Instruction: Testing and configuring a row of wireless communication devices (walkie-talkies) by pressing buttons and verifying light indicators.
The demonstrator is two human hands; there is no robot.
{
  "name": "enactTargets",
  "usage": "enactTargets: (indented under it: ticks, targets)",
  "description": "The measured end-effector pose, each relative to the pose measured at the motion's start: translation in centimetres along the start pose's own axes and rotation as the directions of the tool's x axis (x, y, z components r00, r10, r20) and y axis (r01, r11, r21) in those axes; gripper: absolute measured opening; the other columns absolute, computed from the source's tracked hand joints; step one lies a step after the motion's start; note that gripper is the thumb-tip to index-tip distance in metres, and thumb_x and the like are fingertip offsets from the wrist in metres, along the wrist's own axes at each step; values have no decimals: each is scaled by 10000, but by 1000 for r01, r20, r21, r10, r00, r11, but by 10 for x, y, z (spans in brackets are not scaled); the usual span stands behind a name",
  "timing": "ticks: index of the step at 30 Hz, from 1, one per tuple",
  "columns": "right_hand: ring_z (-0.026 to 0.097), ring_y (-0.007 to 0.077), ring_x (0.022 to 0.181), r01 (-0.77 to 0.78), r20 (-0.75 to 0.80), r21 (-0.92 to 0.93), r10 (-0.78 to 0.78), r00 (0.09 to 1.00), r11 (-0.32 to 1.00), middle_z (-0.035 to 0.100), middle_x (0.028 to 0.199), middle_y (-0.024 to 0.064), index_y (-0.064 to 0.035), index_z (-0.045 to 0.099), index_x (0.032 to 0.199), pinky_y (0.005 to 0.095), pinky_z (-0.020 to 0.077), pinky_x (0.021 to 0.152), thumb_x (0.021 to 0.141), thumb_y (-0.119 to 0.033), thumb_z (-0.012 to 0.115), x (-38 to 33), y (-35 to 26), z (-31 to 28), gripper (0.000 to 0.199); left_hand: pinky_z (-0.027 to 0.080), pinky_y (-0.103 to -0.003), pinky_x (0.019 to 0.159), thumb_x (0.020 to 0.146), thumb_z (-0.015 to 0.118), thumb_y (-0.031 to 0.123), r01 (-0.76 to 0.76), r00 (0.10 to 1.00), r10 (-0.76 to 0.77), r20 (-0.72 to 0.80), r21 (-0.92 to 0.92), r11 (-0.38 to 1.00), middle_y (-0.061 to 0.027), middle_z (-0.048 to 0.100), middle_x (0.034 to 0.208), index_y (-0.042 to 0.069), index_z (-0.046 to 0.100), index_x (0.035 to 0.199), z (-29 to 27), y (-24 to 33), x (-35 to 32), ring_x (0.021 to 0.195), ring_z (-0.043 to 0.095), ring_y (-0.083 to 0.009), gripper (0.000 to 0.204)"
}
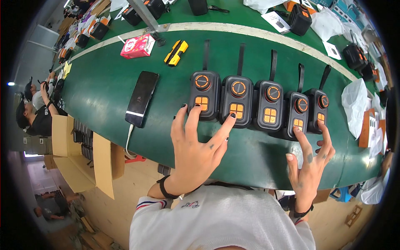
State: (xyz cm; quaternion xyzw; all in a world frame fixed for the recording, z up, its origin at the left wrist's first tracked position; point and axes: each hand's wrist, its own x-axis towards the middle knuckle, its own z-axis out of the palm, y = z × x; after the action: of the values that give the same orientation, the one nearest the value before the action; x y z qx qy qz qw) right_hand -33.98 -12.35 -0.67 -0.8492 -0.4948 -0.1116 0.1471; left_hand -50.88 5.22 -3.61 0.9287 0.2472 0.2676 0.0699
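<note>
Several black box-shaped devices stand in a row on the green table, each with a round orange-ringed dial, a block of orange buttons and a black strap pointing away from me. My left hand [198, 146] has its fingers spread; two fingertips touch the leftmost device [210, 109] at or near its buttons, and another presses the buttons of the second device [243, 92]. Nothing touches the middle device [266, 100]. With its fingers apart, my right hand [309, 168] rests one fingertip on the fourth device [296, 112] and another on the rightmost device [316, 109]. Neither hand grasps anything.
Left of the row lie a black phone [142, 98] on a white cable, a yellow-black tool [176, 53] and a pink box [137, 46]. An open carton [102, 162] holds dark devices. Plastic bags [354, 104] lie at right. Co-workers [39, 106] sit at left.
</note>
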Motion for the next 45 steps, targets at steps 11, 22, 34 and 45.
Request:
enactTargets:
  ticks: [11,22,34,45]
  targets:
    - [442,342,1110,-85,13,254,84,996,963,317,1396,285,-138,608,1204,352,392,678,782,-250,712,-1,0,11,449,371,-498,929,628,662,-5,-26,999,29,-30,94,995,-205,380,1247,206,642,1143,3,-5,3,1131,399,-439,557]
    - [420,202,691,-45,-27,242,53,998,969,339,1396,188,-126,588,1212,313,407,636,862,-268,624,-4,5,13,379,369,-527,920,618,664,-8,6,999,-3,-34,83,997,-192,345,1258,258,642,1150,5,-3,-3,1130,373,-442,596]
    - [435,217,692,-47,-47,242,60,997,969,317,1409,206,-112,568,1214,319,412,641,880,-259,615,-1,-1,12,368,378,-596,893,719,661,121,33,997,-26,-68,112,993,-144,401,1200,359,641,1140,7,-4,-1,1100,435,-387,484]
    - [437,216,686,-55,-44,256,68,997,965,309,1415,206,-102,566,1211,319,409,628,883,-263,613,-3,-2,12,368,369,-602,893,713,655,87,29,998,-22,-66,105,994,-145,402,1202,369,617,1163,6,-3,-3,1099,440,-386,532]
